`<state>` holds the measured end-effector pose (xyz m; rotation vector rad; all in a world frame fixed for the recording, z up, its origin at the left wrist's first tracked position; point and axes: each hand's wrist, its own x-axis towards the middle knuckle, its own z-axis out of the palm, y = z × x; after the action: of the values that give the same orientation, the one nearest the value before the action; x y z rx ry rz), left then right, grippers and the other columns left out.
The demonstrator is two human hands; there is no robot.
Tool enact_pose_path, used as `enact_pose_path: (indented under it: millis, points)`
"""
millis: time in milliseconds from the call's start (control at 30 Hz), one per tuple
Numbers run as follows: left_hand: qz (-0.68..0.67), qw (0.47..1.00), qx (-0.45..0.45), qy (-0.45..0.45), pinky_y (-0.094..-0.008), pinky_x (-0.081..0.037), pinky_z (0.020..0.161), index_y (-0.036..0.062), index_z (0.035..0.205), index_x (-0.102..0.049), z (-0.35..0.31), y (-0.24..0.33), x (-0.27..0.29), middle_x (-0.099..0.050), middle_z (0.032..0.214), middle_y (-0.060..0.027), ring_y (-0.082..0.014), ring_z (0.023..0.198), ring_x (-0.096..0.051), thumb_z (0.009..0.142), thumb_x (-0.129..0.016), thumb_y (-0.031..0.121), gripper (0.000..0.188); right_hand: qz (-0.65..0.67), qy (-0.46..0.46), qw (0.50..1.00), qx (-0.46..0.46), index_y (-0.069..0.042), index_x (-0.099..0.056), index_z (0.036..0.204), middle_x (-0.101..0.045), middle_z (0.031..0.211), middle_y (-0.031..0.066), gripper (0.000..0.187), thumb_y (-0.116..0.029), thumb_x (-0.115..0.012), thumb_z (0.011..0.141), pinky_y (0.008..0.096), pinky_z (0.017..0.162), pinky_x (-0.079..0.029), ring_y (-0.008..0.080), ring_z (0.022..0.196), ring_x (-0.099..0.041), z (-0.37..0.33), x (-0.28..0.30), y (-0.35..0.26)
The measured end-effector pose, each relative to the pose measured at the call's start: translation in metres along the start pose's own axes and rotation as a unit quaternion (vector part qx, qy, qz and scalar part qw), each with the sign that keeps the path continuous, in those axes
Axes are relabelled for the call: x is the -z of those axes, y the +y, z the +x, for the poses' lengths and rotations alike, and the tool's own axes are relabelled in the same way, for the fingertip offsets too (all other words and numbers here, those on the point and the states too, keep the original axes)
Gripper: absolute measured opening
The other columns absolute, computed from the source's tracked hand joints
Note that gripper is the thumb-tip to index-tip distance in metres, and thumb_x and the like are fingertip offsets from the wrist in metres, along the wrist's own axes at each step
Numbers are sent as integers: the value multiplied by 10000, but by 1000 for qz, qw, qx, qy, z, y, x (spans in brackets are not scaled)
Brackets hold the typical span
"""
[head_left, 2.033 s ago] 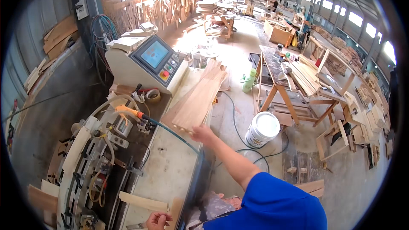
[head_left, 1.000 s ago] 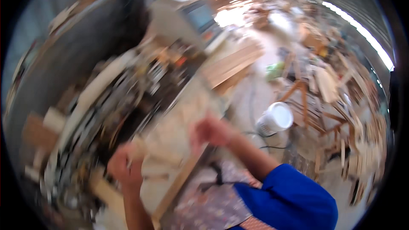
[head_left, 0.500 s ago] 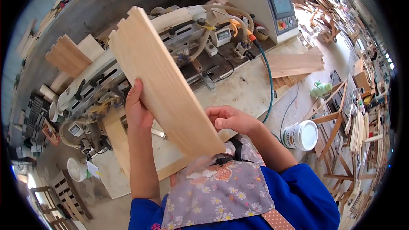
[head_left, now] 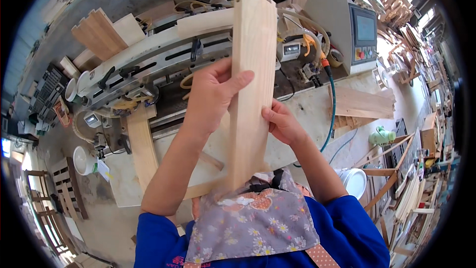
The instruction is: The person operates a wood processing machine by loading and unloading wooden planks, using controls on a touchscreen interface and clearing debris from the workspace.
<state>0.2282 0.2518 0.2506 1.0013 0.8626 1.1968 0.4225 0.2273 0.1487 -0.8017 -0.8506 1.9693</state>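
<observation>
A pale wooden board (head_left: 254, 104) with a notched far end stands tilted in front of me, its near end close to my apron. My left hand (head_left: 212, 94) is closed on its left side, the thumb lying across the wood. Lower on the opposite side, my right hand (head_left: 283, 123) grips the edge, thumb on the near surface and fingers partly hidden behind. Beyond the board is a long machine with clamps and a metal rail (head_left: 168, 52), partly covered by the board.
Another board (head_left: 141, 141) lies on the worktable (head_left: 302, 101) at left. Notched boards are stacked at right (head_left: 362, 103) and back left (head_left: 99, 34). A control panel (head_left: 364, 32) stands back right. A teal hose (head_left: 331, 114) crosses the table edge; a white bucket (head_left: 354, 182) sits below.
The board has turned from showing its broad face to a narrower, more upright view and shifted right. My left hand moved right with it; my right hand now grips the board's right edge.
</observation>
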Motion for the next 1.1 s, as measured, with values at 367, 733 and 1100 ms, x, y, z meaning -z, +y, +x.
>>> enact_pose_path:
  millis: [367, 733, 1100]
  points:
    - [57, 998, 2, -17, -214, -481, 685, -18, 1055, -689, 43, 38, -9, -680, 919, -24, -59, 791, -598, 947, -611, 302, 347, 9, -81, 995, 57, -47, -516, 1292, -637, 1193, 41, 430, -281, -616, 946, 338, 915, -516, 143, 1065, -630, 46, 17, -51]
    - [204, 968, -148, -14, -269, -517, 750, -24, 1105, -630, 96, 98, -5, -695, 966, -61, -103, 834, -633, 837, -688, 72, 291, -235, -38, 962, 135, -21, -554, 1258, -646, 1134, 34, 396, -231, -636, 933, 287, 877, -502, 93, 1017, -596, 77, -20, -157]
    - [286, 895, -340, 36, -253, -506, 744, -16, 1036, -675, 203, 191, 24, -705, 918, -43, -94, 816, -627, 839, -728, 144, 259, -401, -59, 830, 383, 7, -635, 1097, -683, 983, 15, 289, -144, -714, 863, 254, 811, -485, 62, 878, -587, 237, -57, -296]
